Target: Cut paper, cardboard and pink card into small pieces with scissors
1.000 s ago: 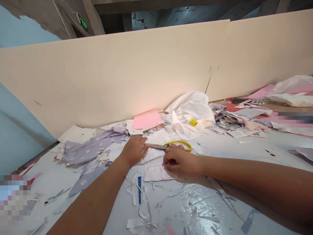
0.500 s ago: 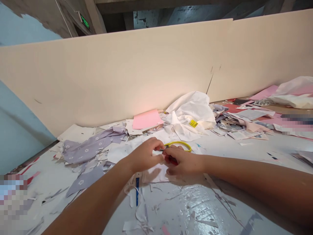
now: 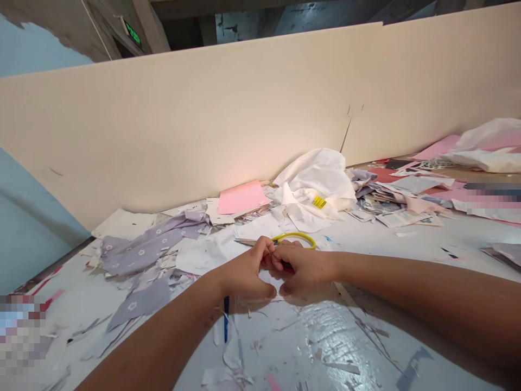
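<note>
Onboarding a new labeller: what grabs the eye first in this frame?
The two hands meeting mid-table: the left hand and right hand pinch a small white scrap between them, and yellow-handled scissors lie just behind. Paper and cloth cuttings litter the table. Lilac cloth lies at left, and a crumpled white cloth and a pink sheet lie against the tall beige board.

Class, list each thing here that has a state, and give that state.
left hand, closed, pinching the white scrap
right hand, closed on the same scrap
scissors, shut, lying flat behind the hands
white cloth, crumpled in a heap
pink sheet, lying flat
lilac fabric, cut and rumpled
</note>
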### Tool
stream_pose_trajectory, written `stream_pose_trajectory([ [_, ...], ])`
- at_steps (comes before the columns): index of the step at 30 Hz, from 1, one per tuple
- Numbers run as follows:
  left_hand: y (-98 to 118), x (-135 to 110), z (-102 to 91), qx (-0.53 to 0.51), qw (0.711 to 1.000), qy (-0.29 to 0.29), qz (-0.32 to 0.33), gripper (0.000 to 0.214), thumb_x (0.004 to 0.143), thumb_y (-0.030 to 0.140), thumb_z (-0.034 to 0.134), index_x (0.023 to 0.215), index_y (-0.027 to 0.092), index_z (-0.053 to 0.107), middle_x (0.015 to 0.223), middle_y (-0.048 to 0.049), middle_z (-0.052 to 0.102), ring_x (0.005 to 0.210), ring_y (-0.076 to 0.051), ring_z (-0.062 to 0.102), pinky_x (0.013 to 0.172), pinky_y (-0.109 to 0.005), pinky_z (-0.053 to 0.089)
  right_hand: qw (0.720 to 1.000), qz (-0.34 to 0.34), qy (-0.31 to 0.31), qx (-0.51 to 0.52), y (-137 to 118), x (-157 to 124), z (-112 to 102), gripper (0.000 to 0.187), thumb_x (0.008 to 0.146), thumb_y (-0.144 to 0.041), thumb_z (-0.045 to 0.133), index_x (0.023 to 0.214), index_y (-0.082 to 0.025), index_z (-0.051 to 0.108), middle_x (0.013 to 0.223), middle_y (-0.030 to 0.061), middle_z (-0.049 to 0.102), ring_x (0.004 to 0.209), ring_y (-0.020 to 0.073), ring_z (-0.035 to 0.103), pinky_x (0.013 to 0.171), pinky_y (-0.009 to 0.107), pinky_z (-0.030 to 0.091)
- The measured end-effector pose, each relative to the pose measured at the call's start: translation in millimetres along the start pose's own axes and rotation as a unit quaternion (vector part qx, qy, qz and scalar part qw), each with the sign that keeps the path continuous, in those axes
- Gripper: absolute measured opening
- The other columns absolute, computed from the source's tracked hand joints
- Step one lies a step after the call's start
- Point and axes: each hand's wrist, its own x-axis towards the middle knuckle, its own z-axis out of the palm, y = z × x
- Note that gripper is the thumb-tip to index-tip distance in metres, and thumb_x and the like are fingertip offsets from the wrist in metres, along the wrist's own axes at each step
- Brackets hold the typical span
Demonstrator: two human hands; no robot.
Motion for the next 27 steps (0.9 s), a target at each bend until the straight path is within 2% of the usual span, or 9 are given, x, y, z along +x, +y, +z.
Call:
stream_pose_trajectory([
  [8,-0.4,-0.1,1.0,-0.029,1.0,0.005,-0.001,0.051,0.054,0.004,0.06,0.09,0.024,0.03,0.091,0.0005,0.049,0.089,-0.016,0.049,0.072,-0.028,0.039,1.0,0.019,-0.004,-0.008,-1.3,0.4,-0.5,0.034,0.053,-0.025,0.064,0.067,-0.02,0.033,0.073,-0.003,0.04,0.071,0.0135,0.036,0.056,0.024,0.027],
  [17,-0.3,0.8,0.6,-0.028,0.999,0.014,-0.035,0.045,0.057,0.007,0.056,0.089,0.025,0.03,0.086,0.0033,0.049,0.079,-0.012,0.046,0.061,-0.022,0.038,1.0,-0.001,-0.001,-0.004,2.7,0.6,0.2,0.031,0.055,-0.021,0.06,0.066,-0.02,0.031,0.068,-0.0041,0.04,0.068,0.0127,0.034,0.057,0.024,0.026],
  [27,-4.7,1.5,3.2,-0.034,0.999,0.024,-0.017,0.049,0.054,0.005,0.059,0.091,0.023,0.033,0.093,-0.001,0.051,0.089,-0.015,0.048,0.069,-0.027,0.04,1.0,-0.004,-0.002,0.002,2.2,0.9,1.4,0.027,0.058,-0.019,0.057,0.064,-0.02,0.03,0.068,-0.0035,0.039,0.068,0.0127,0.034,0.057,0.025,0.027],
])
